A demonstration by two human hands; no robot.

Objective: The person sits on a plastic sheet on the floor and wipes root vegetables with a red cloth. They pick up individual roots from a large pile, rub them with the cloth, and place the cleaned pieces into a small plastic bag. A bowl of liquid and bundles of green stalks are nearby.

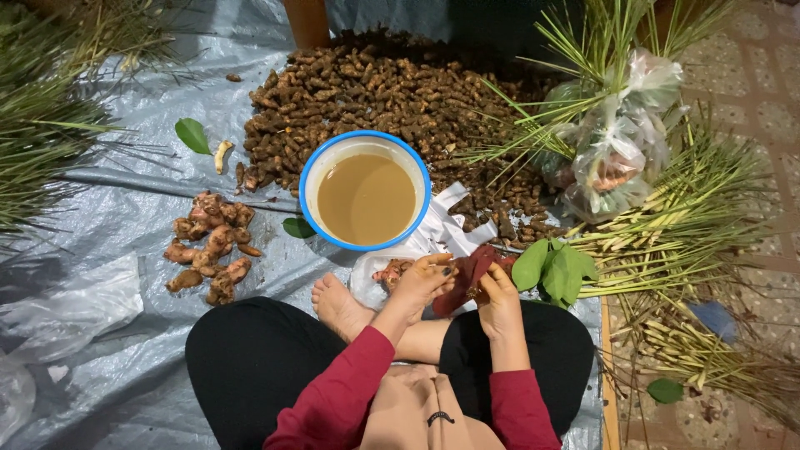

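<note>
Home floor workspace: tarpaulin (125, 208), heaped turmeric roots (375, 92), lemongrass bundles (683, 217).

The person sits cross-legged on a tarpaulin (125, 217) spread over the floor, with a bowl of liquid (365, 190) straight ahead of the knees. Behind the bowl lies a broad heap of small roots (392, 92). To the bowl's left sits a smaller pile of ginger pieces (208, 246), and further left a crumpled plastic sheet (67, 304). Between bowl and lap, the left hand (421, 279) and right hand (498, 296) meet over a folded leaf (467, 275), close by a bare foot (337, 304). Just right of the hands lies a cluster of leaves (554, 268). Beyond those, stalks of lemongrass (683, 225) stretch rightward, with tied plastic bags (617, 142) resting on them.
</note>
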